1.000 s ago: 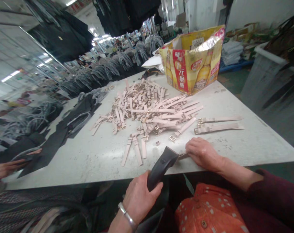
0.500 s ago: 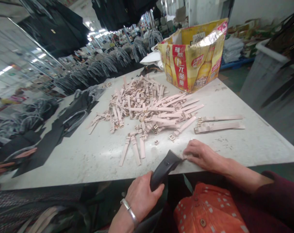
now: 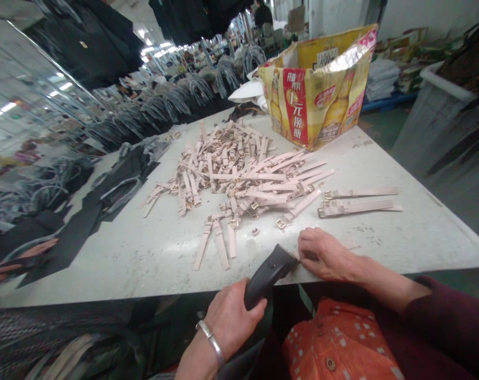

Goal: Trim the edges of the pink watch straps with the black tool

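My left hand (image 3: 233, 311), with a silver bangle on its wrist, is wrapped round a black electric hair clipper (image 3: 269, 274) at the table's front edge. The clipper's head points up and right, towards my right hand (image 3: 326, 256). Closed in a pinch, my right hand grips a pale pink strap (image 3: 296, 256); a small bit of it shows at the clipper's head and the rest is hidden by my fingers. Beyond my hands lies a heap of pale pink buckle straps (image 3: 227, 169). To the right, a few straps (image 3: 360, 207) lie apart from the heap, side by side.
A yellow beer carton (image 3: 314, 111) stands open at the table's back right. On the left are black fabric pieces (image 3: 77, 237) and another person's hand (image 3: 37, 250). A grey bin (image 3: 429, 121) stands beyond the table's right edge. Dark bags (image 3: 89, 47) hang overhead.
My right hand's fingers have curled in slightly more beside the clipper's head. The clipper and my left hand stay almost where they were; the view has shifted a little.
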The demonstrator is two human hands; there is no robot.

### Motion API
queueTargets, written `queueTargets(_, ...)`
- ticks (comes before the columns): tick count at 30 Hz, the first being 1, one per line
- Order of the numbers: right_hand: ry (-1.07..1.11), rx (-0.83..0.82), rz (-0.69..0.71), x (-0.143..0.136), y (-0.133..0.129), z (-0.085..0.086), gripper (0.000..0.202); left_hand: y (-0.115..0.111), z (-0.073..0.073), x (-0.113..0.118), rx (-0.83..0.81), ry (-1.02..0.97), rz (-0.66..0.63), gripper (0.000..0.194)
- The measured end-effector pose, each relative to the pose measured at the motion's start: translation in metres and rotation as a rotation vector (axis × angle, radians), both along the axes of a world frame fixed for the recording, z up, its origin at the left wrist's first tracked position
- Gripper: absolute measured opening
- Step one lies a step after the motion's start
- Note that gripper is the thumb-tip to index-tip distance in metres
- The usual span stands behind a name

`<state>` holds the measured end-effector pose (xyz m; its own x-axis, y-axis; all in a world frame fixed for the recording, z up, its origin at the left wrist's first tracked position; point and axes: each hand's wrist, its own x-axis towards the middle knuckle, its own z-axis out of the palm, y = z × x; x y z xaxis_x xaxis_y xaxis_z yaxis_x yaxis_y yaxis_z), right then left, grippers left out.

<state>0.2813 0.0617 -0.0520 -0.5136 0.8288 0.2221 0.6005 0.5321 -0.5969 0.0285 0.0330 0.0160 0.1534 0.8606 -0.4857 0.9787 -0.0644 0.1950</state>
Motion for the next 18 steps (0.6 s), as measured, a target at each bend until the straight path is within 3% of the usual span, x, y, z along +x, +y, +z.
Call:
queueTargets(7,-0.025,-0.069,-0.163,-0.0058,0.0046,-0.0039,0.009,-0.0017,0.0007,-0.0023,0.001,0.006,-0.002,0.028)
queueTargets(15,0.092,-0.149,-0.129,0.0005,0.0051,-0.0007,0.019,-0.0010,0.0059,0.0023,-0.005,0.028,-0.020,0.028)
queueTargets(18,0.110,-0.134,-0.086,0.0036,0.0034,0.0015,0.009,-0.0001,0.0093,0.0047,-0.011,0.043,-0.035,0.030)
